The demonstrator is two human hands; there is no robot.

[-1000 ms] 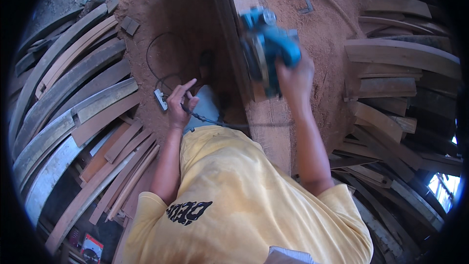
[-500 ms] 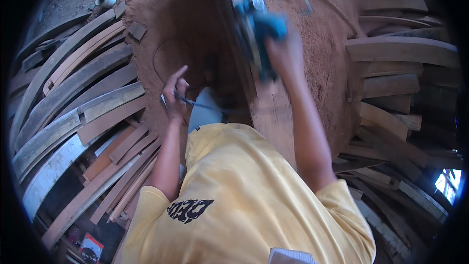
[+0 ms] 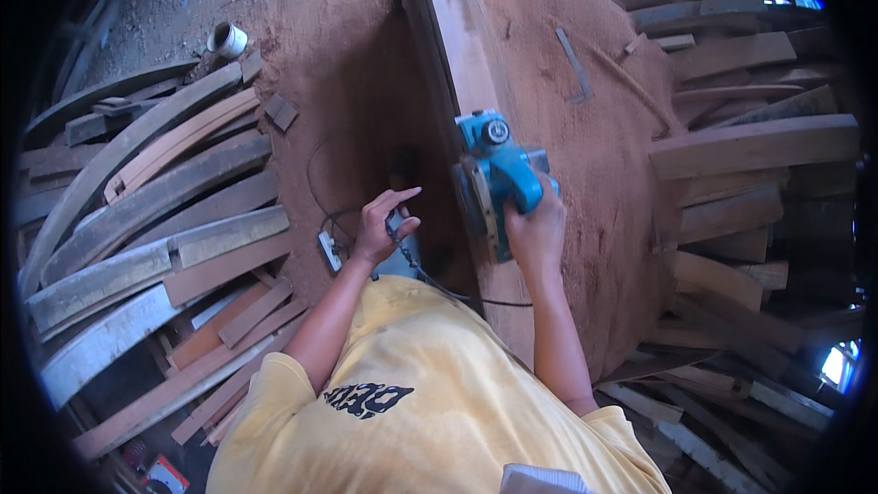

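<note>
The right hand (image 3: 538, 230) reaches forward with the arm nearly straight, fingers wrapped tight around the rear handle of a blue electric planer (image 3: 495, 174). The planer sits on the top face of a long wooden plank (image 3: 457, 46) that runs away from the hand toward the top of the view and back under the forearm. The left hand (image 3: 382, 227) is held out to the left of the plank with the elbow bent, index finger stretched forward and the other fingers loosely curled; it seems to pinch the black power cord (image 3: 430, 282), though the exact grip is hard to make out. Just left of that hand, a small white plug block (image 3: 329, 251) lies on the sawdust-covered ground (image 3: 329, 55). The person's yellow shirt (image 3: 412, 393) hides the near end of the plank. Curved boards (image 3: 155, 210) are stacked well to the left of the left hand.
</note>
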